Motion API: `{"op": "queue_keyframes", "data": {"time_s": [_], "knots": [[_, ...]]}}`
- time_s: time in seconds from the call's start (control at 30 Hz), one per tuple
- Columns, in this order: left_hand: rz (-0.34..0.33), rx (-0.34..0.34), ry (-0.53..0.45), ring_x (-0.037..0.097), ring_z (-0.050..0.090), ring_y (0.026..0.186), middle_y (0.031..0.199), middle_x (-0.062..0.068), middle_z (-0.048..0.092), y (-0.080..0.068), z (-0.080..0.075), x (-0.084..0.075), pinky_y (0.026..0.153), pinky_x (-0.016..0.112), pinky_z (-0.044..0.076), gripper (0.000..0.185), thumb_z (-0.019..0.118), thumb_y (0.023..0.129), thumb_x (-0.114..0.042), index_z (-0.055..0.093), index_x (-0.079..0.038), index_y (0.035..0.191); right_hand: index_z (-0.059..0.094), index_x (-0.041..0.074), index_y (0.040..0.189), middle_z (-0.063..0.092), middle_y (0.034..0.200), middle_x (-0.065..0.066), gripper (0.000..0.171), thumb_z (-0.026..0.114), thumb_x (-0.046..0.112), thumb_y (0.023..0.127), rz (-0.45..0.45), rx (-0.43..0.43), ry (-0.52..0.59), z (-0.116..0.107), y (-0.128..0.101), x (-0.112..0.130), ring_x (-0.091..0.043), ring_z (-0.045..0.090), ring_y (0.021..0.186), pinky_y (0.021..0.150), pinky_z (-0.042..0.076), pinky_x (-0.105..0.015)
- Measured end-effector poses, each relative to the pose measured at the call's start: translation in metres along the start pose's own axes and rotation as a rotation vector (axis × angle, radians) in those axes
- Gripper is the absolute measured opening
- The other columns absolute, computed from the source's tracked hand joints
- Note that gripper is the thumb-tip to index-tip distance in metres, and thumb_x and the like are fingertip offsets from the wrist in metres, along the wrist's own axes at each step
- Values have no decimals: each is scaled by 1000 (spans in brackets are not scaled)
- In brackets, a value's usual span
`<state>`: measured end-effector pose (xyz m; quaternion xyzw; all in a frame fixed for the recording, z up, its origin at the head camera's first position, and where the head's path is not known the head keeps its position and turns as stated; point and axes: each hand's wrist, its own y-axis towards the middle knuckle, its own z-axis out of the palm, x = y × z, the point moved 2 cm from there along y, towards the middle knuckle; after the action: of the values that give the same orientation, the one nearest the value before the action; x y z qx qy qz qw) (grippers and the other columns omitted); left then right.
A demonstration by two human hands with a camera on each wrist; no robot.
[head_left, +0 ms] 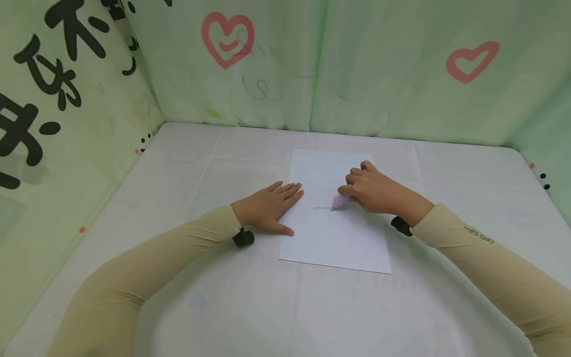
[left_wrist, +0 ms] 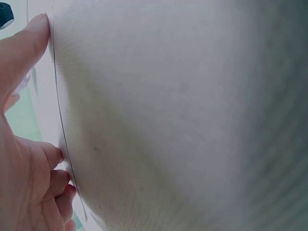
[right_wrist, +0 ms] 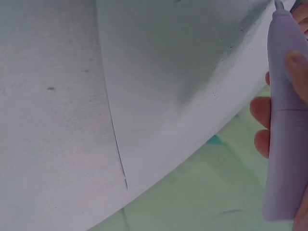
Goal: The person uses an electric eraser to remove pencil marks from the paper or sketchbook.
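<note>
A sheet of white paper (head_left: 330, 248) lies on the white-covered table, with a faint thin line across its middle. My left hand (head_left: 269, 206) rests on the sheet's left edge, fingers spread and fairly straight; in the left wrist view the thumb and fingertips (left_wrist: 55, 156) touch along that edge. My right hand (head_left: 372, 191) grips a thick lilac pen-shaped tool (right_wrist: 286, 115), its fingers curled round the body and the thumb along its side. The tool's narrow grey tip meets the paper at the right end of the line. Its exact kind is unclear.
The table (head_left: 214, 307) has a pale, creased cover. Behind it hangs a light green curtain (head_left: 379, 74) with red hearts, and another green panel with black characters stands at the left. Black wrist cameras (head_left: 243, 238) sit at both cuffs.
</note>
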<state>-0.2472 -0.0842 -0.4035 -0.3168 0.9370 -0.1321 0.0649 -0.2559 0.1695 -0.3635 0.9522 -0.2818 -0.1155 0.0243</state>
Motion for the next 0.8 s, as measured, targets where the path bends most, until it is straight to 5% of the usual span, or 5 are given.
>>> {"op": "queue_keyframes", "data": {"time_s": [0.8], "knots": [[-3,7,-1,22,6,148,160,11,4,2,1,1,121,40,3,99,45,85,-69,5,-7,152,67,12,88,59,74,-6,18,76,6,74,4,13,-6,-3,3,3,-23,51,74,79,38,-45]]}}
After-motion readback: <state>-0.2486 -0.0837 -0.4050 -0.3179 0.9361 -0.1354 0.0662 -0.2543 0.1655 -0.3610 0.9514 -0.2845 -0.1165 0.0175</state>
